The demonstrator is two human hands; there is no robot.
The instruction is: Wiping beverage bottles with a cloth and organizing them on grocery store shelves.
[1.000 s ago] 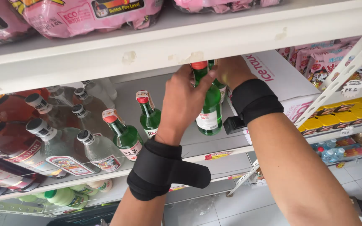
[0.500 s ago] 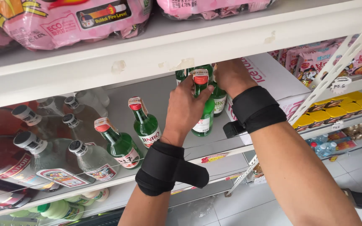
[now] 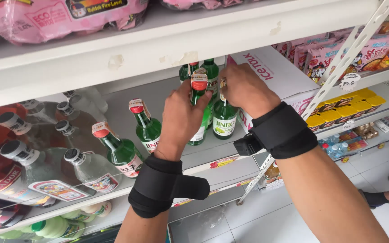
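From my head camera, looking down at the shelf: my left hand is closed around a green glass bottle with a red cap, gripping its body so that the neck stands up above my thumb; the bottle stands upright on the white shelf, near its front edge; my right hand is curled shut over the top of a second green bottle just beside the first, my fingers hiding its cap; more green bottles stand behind these two; to the left two green bottles with red caps stand apart from my hands; clear bottles with dark caps stand further left; a white box stands just right of my right hand; both wrists wear black straps.
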